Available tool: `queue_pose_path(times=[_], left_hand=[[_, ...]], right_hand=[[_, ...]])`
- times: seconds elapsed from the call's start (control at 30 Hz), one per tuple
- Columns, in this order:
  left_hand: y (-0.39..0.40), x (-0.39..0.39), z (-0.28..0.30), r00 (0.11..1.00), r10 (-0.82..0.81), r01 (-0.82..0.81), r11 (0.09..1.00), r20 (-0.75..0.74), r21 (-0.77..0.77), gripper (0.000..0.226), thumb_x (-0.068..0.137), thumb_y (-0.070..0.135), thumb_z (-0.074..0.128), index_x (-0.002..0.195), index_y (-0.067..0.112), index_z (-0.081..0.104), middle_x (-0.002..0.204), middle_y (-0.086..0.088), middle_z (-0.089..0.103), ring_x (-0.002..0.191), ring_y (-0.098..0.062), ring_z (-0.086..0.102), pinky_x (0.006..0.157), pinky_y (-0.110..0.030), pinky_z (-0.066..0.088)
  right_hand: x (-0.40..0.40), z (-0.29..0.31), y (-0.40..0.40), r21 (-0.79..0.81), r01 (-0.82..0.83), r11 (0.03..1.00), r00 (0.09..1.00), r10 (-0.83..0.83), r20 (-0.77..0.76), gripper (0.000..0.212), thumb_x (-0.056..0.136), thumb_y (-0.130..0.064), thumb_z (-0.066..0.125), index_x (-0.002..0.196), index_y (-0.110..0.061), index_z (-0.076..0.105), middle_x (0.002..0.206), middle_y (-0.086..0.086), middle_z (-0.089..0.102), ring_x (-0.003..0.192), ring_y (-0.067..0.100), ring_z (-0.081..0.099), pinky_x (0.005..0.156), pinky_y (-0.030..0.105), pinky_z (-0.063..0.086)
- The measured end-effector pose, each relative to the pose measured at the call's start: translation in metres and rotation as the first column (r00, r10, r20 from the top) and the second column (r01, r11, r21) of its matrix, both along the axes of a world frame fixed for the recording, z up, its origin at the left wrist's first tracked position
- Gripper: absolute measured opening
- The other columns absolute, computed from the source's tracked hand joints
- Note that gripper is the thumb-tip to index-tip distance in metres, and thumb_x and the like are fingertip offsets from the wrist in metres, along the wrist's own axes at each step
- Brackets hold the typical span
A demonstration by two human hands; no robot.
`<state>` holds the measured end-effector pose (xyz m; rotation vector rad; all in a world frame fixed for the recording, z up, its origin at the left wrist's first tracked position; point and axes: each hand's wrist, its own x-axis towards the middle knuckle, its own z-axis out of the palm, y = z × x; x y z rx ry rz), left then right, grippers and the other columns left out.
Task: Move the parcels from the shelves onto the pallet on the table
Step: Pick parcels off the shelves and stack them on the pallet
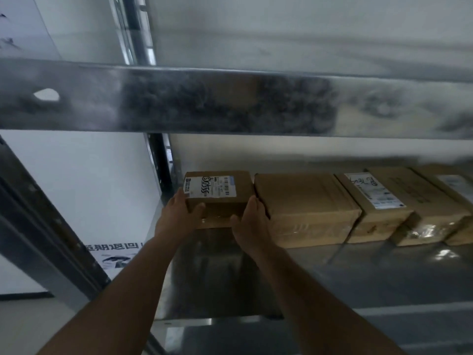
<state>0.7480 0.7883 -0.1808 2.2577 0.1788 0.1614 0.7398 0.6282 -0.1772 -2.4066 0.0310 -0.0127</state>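
Note:
A small brown cardboard parcel point(220, 193) with a white shipping label stands at the left end of a row on a metal shelf point(358, 272). My left hand point(179, 213) holds its left side, thumb on the front face. My right hand point(252, 219) holds its right side, fingers slipped between it and the neighbouring larger parcel point(307, 208). Two more taped parcels, one labelled point(376, 201) and one plain point(422, 201), stand further right. The pallet and table are out of view.
A wide metal beam of the upper shelf point(230, 101) crosses the view just above the parcels. A dark upright post point(158, 160) stands left of the row. A white wall point(76, 188) with a printed poster lies to the left.

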Motion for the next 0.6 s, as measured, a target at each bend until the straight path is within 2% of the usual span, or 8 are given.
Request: queue_pose_path(times=[0.1, 0.13, 0.2, 0.23, 0.3, 0.37, 0.5, 0.6], left_hand=[[0.000, 0.005, -0.001, 0.999, 0.003, -0.005, 0.999, -0.055, -0.043, 0.043, 0.094, 0.031, 0.052, 0.135, 0.023, 0.040, 0.133, -0.002, 0.052, 0.121, -0.026, 0.050, 0.095, -0.042, 0.046], [0.000, 0.005, -0.002, 0.998, 0.031, -0.034, 0.998, -0.054, -0.060, 0.041, 0.095, 0.031, 0.051, 0.134, 0.022, 0.042, 0.132, -0.003, 0.053, 0.119, -0.026, 0.051, 0.093, -0.040, 0.046], [0.001, 0.002, -0.002, 0.989, 0.135, -0.140, 0.985, -0.051, -0.100, 0.039, 0.095, 0.034, 0.049, 0.131, 0.020, 0.044, 0.128, -0.005, 0.054, 0.113, -0.026, 0.054, 0.089, -0.039, 0.049], [0.003, 0.000, -0.003, 0.976, 0.208, -0.213, 0.971, -0.062, -0.105, 0.039, 0.095, 0.036, 0.047, 0.130, 0.019, 0.043, 0.127, -0.007, 0.053, 0.112, -0.027, 0.054, 0.088, -0.041, 0.049], [0.007, -0.005, -0.004, 0.932, 0.345, -0.353, 0.934, -0.111, -0.060, 0.042, 0.096, 0.038, 0.044, 0.131, 0.017, 0.041, 0.125, -0.012, 0.048, 0.113, -0.030, 0.050, 0.090, -0.045, 0.047], [0.010, -0.010, -0.006, 0.901, 0.412, -0.415, 0.910, -0.136, 0.004, 0.041, 0.096, 0.036, 0.043, 0.130, 0.014, 0.041, 0.124, -0.015, 0.044, 0.113, -0.032, 0.047, 0.092, -0.047, 0.045], [0.013, -0.013, -0.011, 0.898, 0.413, -0.420, 0.908, -0.148, -0.014, 0.039, 0.095, 0.032, 0.044, 0.128, 0.013, 0.043, 0.125, -0.015, 0.043, 0.113, -0.032, 0.047, 0.095, -0.049, 0.044], [0.013, -0.016, -0.015, 0.917, 0.372, -0.393, 0.904, -0.143, -0.168, 0.041, 0.096, 0.030, 0.044, 0.134, 0.017, 0.038, 0.128, -0.011, 0.050, 0.113, -0.031, 0.051, 0.095, -0.047, 0.046]], right_hand=[[0.005, 0.003, 0.000, -0.037, 0.031, 0.999, 1.000, -0.031, 0.006, 0.059, 0.096, -0.027, 0.045, 0.146, -0.009, 0.019, 0.140, 0.011, 0.034, 0.117, 0.023, 0.045, 0.086, 0.030, 0.036], [0.005, 0.005, 0.000, -0.051, 0.034, 0.998, 0.999, -0.034, 0.012, 0.058, 0.096, -0.027, 0.044, 0.145, -0.009, 0.020, 0.139, 0.011, 0.035, 0.117, 0.024, 0.045, 0.086, 0.030, 0.036], [0.005, 0.006, 0.001, -0.054, 0.024, 0.998, 0.999, -0.022, 0.028, 0.055, 0.096, -0.029, 0.045, 0.143, -0.009, 0.025, 0.134, 0.011, 0.040, 0.114, 0.023, 0.047, 0.089, 0.033, 0.039], [0.005, 0.005, 0.002, -0.041, 0.012, 0.999, 0.999, -0.010, 0.038, 0.051, 0.095, -0.030, 0.046, 0.140, -0.010, 0.030, 0.130, 0.010, 0.044, 0.107, 0.020, 0.048, 0.086, 0.032, 0.041], [0.005, 0.004, 0.004, -0.027, -0.001, 1.000, 0.998, 0.002, 0.058, 0.044, 0.095, -0.033, 0.046, 0.133, -0.012, 0.036, 0.122, 0.008, 0.048, 0.094, 0.013, 0.045, 0.077, 0.028, 0.038], [0.008, 0.002, 0.004, -0.040, 0.010, 0.999, 0.998, -0.008, 0.059, 0.043, 0.097, -0.034, 0.045, 0.132, -0.012, 0.039, 0.120, 0.007, 0.048, 0.092, 0.010, 0.042, 0.076, 0.027, 0.037], [0.019, -0.004, 0.006, -0.015, -0.002, 1.000, 0.999, 0.002, -0.042, 0.033, 0.098, -0.036, 0.040, 0.123, -0.015, 0.047, 0.119, 0.006, 0.047, 0.090, 0.012, 0.047, 0.077, 0.029, 0.040], [0.023, -0.008, 0.009, 0.182, 0.046, 0.982, 0.987, -0.016, -0.160, 0.035, 0.098, -0.034, 0.042, 0.126, -0.014, 0.043, 0.113, 0.004, 0.052, 0.088, 0.013, 0.051, 0.075, 0.030, 0.043]])
